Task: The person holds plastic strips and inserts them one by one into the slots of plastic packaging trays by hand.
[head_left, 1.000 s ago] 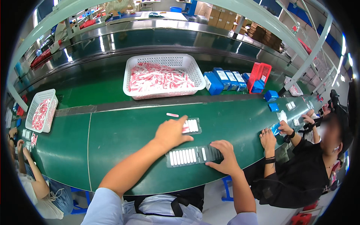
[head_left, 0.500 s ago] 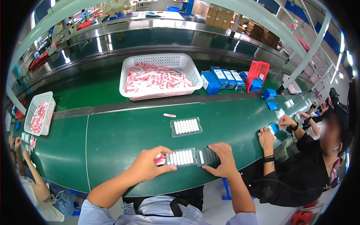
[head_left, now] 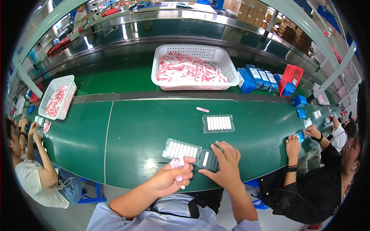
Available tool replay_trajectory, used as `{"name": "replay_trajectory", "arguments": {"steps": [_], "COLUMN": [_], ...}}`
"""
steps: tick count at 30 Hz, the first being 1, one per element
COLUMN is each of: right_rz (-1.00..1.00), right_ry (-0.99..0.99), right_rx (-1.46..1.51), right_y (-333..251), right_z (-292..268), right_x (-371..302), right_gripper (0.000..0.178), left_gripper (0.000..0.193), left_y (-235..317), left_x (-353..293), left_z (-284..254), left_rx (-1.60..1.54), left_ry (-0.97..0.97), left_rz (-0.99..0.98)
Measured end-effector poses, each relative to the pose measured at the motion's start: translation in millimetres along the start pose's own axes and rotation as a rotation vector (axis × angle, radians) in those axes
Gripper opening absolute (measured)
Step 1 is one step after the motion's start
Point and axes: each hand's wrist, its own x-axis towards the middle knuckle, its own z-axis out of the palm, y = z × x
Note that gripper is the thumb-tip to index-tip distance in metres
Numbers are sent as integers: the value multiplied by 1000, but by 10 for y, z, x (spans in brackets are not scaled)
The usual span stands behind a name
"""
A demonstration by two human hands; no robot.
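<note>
My left hand (head_left: 171, 176) is closed around a small bunch of flat pink-and-white strips (head_left: 177, 168), held up near the table's front edge. Just beyond it lies a clear plastic tray (head_left: 165, 153) with a row of white strips (head_left: 182, 149). A second clear tray (head_left: 212, 164) adjoins it on the right, with a single white strip (head_left: 206, 158) at its left end. Beside this one, my right hand (head_left: 227, 163) has thumb and fingers spread, and no object shows in its grasp. Farther off sit another filled clear tray (head_left: 219, 131) and a lone pink strip (head_left: 202, 109).
A big white basket (head_left: 196, 87) of pink-and-white strips stands at the back, a smaller white basket (head_left: 70, 92) at left. Blue boxes (head_left: 246, 82) and a red basket (head_left: 285, 79) stand back right. Co-workers sit at both sides; one's hand (head_left: 293, 147) holds a blue packet.
My left hand has moved from the left end of the filled tray to its front, turning so the strips show. That tray now sits tilted. The whole view has shifted, moving the scene rightward.
</note>
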Motion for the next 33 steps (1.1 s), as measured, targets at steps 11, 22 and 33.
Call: {"name": "replay_trajectory", "arguments": {"steps": [11,22,33], "right_rz": [68,352,347], "right_ry": [-261,-157,-342], "right_rx": [631,1283,891], "right_y": [-268,-21,-208], "right_z": [-29,-41,-142], "right_x": [84,-125,-93], "right_gripper": [28,13,22], "left_gripper": [37,43,27], "left_y": [-33,52,24], "left_x": [-174,-328,-206], "left_z": [-107,-268,-10], "left_rx": [453,243,647], "left_ry": [-120,72,-44], "left_rz": [-191,-12,68]}}
